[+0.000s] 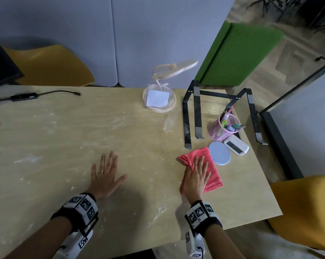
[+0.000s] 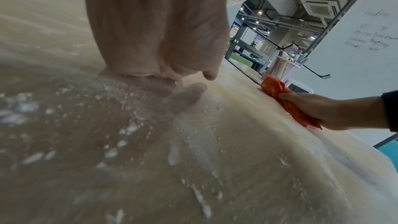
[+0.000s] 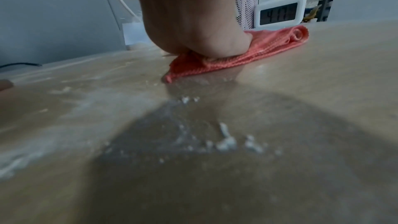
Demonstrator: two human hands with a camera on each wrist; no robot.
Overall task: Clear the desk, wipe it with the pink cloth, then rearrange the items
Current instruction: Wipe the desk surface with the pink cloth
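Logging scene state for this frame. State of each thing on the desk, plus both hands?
left hand: flat on the desk, fingers spread, holds nothing
right hand: flat, pressing the cloth down
cloth: folded, on the desk, bunched at its far left corner
desk: streaked with white powder
lamp: upright, not lit
pen cup: upright, holds pens
clock: standing, display on
disc: lying flat beside the cloth

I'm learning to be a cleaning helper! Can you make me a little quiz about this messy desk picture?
1. True or false: the right hand lies flat on the folded pink cloth.
2. What touches the round pale-blue disc? A) pink cloth B) cream desk lamp C) black cable
3. Fill in: white ____ speckles the light wooden desk.

Key: 1 true; 2 A; 3 powder.
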